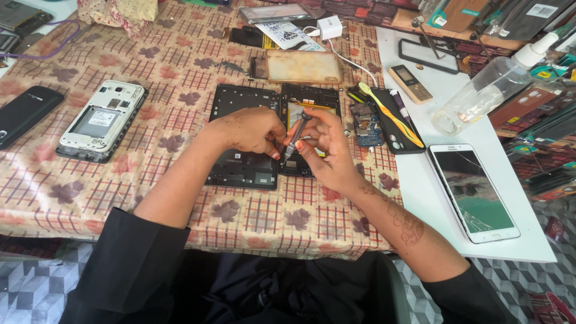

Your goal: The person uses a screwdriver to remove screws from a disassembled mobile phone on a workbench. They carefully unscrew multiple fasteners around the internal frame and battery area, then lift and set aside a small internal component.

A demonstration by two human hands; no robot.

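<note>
screwdriver point(296, 135) pinched in right hand point(327, 150), over opened phone point(307, 111)

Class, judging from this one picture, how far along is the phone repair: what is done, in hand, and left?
Done: the black back panel lies off, beside the opened phone; a small circuit board sits apart. In hand: the right hand holds a screwdriver on the phone, left hand steadying. Left: phone and panel remain separate.

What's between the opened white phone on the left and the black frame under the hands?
Head view: only bare patterned tablecloth lies between the white phone and the black frame; nothing sits there.
</note>
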